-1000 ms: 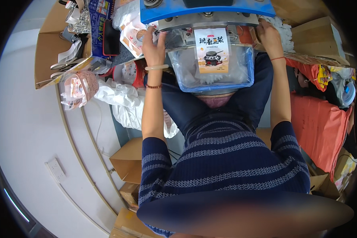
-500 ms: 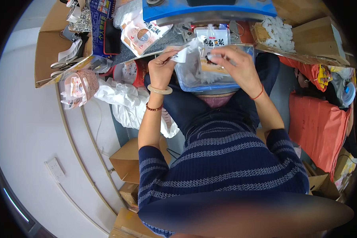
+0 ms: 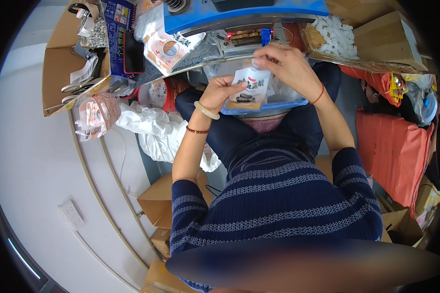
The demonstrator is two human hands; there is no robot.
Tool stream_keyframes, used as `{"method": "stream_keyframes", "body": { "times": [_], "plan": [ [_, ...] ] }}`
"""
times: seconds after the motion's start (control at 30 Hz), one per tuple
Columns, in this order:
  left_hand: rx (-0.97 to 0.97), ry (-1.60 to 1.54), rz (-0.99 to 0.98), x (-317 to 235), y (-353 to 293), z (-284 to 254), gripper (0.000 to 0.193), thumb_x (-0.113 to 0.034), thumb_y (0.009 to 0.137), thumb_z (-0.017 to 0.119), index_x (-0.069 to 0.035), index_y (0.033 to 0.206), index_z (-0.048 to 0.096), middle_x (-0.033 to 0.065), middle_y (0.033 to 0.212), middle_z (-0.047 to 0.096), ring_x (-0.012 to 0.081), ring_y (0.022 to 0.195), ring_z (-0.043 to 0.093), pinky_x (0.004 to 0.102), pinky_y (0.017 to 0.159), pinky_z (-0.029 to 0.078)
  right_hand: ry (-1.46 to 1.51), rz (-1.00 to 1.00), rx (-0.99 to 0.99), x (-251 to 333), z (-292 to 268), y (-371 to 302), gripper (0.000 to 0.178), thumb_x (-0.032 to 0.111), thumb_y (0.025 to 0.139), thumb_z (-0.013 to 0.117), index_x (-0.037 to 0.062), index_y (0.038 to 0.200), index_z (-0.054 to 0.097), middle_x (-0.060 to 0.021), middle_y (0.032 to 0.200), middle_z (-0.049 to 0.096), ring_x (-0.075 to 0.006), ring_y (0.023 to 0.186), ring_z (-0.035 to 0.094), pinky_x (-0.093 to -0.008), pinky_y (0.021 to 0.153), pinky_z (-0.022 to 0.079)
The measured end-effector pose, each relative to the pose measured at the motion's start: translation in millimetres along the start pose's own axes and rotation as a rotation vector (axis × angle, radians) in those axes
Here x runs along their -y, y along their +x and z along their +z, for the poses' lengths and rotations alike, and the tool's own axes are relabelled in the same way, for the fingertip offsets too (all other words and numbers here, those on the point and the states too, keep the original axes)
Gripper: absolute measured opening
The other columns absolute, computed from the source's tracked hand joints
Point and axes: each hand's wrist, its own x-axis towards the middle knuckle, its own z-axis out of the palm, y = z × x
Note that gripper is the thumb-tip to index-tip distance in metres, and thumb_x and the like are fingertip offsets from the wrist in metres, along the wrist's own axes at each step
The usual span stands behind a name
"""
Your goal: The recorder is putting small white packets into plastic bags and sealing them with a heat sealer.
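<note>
My left hand [image 3: 221,94] pinches a flat white printed pouch [image 3: 250,93] by its left side, thumb on the front. The pouch is upright, with dark lettering and an orange-brown lower part. At its top edge my right hand [image 3: 289,68] has its fingers closed around a small whitish plastic piece [image 3: 255,62], mostly hidden by the fingers. Below both hands, between my knees, sits a blue bin [image 3: 283,106] with clear plastic and pouches in it. A blue machine [image 3: 244,15] stands just beyond, its metal front part [image 3: 239,45] behind my right hand.
An open carton of small white plastic pieces [image 3: 333,35] stands right of the machine. More printed pouches [image 3: 168,49] and a dark phone [image 3: 133,52] lie to the left. A clear bag of pouches [image 3: 97,117] hangs by the wall. Red sacking [image 3: 388,158] is at the right.
The pouch that stood at the machine's front is gone from there. My left hand, with a pouch, has come lower and right; my right hand has risen to the pouch's top. The view has shifted slightly.
</note>
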Motion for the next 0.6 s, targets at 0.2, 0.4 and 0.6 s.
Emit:
{"method": "stream_keyframes", "body": {
  "times": [0.2,0.4,0.6],
  "plan": [
    [-0.166,0.136,0.097,-12.8,1.3,16.0,0.019,-0.009,0.085,0.073,0.003,0.100,0.070,0.0030,0.084,0.070,0.0036,0.068,0.057,0.0198,0.059,0.044,0.082,-0.033,-0.207,-8.9,4.6,0.5,0.020,0.018,0.089,0.066,0.0039,0.103,0.068,-0.0075,0.091,0.065,-0.0168,0.077,0.062,-0.0304,0.066,0.051],
    [-0.019,0.255,0.016,-10.9,1.2,-1.2,0.022,-0.009,0.086,0.072,0.003,0.104,0.070,0.0078,0.091,0.071,0.0082,0.077,0.063,0.0215,0.070,0.050,-0.163,-0.222,0.164,-14.6,-12.3,4.9,0.022,0.020,0.086,0.064,0.0031,0.099,0.067,-0.0123,0.092,0.064,-0.0299,0.089,0.061,-0.0384,0.074,0.049],
    [0.058,-0.227,-0.094,-3.1,27.0,9.2,0.027,-0.006,0.087,0.069,0.006,0.110,0.065,0.0121,0.106,0.069,0.0159,0.088,0.067,0.0293,0.080,0.054,-0.101,0.090,-0.192,-46.3,-5.9,-3.3,0.031,0.027,0.092,0.062,0.0017,0.109,0.065,-0.0153,0.105,0.067,-0.0266,0.093,0.066,-0.0319,0.081,0.050]
  ]
}}
